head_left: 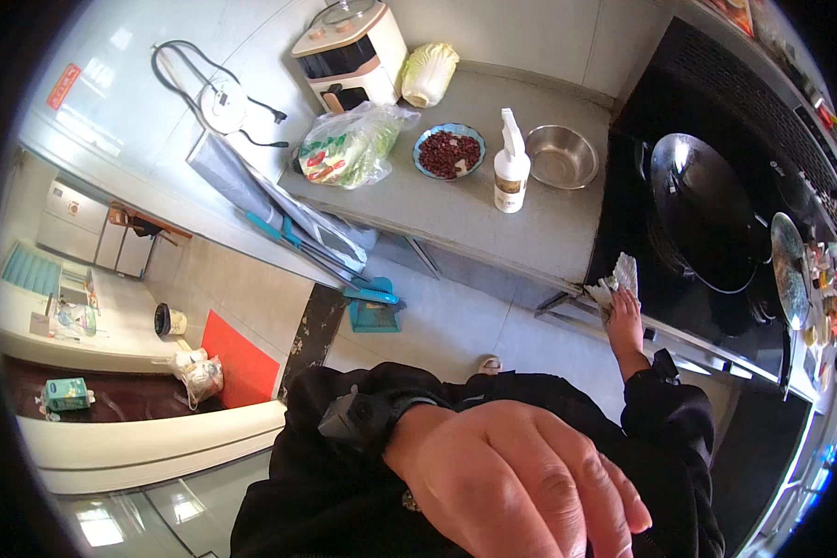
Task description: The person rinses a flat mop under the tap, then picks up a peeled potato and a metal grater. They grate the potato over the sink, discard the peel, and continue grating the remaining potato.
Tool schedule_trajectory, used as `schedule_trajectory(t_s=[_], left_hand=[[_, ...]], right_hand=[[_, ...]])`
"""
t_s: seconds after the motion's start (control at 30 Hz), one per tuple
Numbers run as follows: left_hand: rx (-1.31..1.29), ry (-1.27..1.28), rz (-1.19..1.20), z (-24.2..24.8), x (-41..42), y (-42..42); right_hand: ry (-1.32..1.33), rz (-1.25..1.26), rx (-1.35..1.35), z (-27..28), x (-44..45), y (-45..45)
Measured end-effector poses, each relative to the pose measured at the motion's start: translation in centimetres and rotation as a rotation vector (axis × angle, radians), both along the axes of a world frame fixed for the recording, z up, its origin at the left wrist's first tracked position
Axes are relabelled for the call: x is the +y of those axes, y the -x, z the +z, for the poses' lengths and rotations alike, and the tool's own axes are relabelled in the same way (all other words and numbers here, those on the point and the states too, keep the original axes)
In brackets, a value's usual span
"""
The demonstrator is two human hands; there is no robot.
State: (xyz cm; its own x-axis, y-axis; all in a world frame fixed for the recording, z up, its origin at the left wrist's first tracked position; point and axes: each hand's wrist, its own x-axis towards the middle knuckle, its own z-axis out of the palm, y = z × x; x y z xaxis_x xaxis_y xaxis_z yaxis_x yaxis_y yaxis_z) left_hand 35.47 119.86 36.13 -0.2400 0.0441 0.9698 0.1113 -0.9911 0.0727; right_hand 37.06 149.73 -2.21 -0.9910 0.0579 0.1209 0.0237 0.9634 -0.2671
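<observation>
My right hand (625,314) grips a crumpled pale cloth (625,270) against the front left corner of the black glass gas stove (617,209), beside the counter's edge. Close to the camera, my left hand (516,474) is raised in front of my body with its back showing. Its fingers are bent and point down; the palm is hidden, so what it may hold cannot be seen. A dark wok (704,209) sits on the stove. On the grey counter (453,202), a white spray bottle (511,171) stands near a steel bowl (563,157).
A bowl of dark red beans (449,151), bagged green vegetables (356,150), a napa cabbage (429,73) and an air fryer (352,52) share the counter. A lid (788,270) stands right of the wok. Below, a blue dustpan (374,316) and broom rest on the floor.
</observation>
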Motion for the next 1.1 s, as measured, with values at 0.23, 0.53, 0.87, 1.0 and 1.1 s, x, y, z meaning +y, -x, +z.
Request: schedule_trajectory(t_s=[0.23,0.53,0.87,1.0,1.1], left_hand=[[-0.597,0.626,0.588,-7.1,-1.9,4.9],[-0.776,1.080,1.387,-24.9,0.5,25.2],[-0.815,1.211,1.026,-26.1,1.6,27.5],[-0.794,1.158,0.994,-26.0,1.4,26.5],[-0.844,1.109,1.018,-25.4,1.4,24.0]], right_hand=[[0.019,-0.191,-0.043,0.7,-2.0,3.2],[0.040,0.272,0.163,1.3,-9.6,9.2],[-0.061,-0.515,-0.090,0.6,10.4,-0.2],[-0.612,-0.215,-0.498,-1.1,1.7,4.3],[-0.043,0.112,-0.121,-1.3,-6.6,6.1]])
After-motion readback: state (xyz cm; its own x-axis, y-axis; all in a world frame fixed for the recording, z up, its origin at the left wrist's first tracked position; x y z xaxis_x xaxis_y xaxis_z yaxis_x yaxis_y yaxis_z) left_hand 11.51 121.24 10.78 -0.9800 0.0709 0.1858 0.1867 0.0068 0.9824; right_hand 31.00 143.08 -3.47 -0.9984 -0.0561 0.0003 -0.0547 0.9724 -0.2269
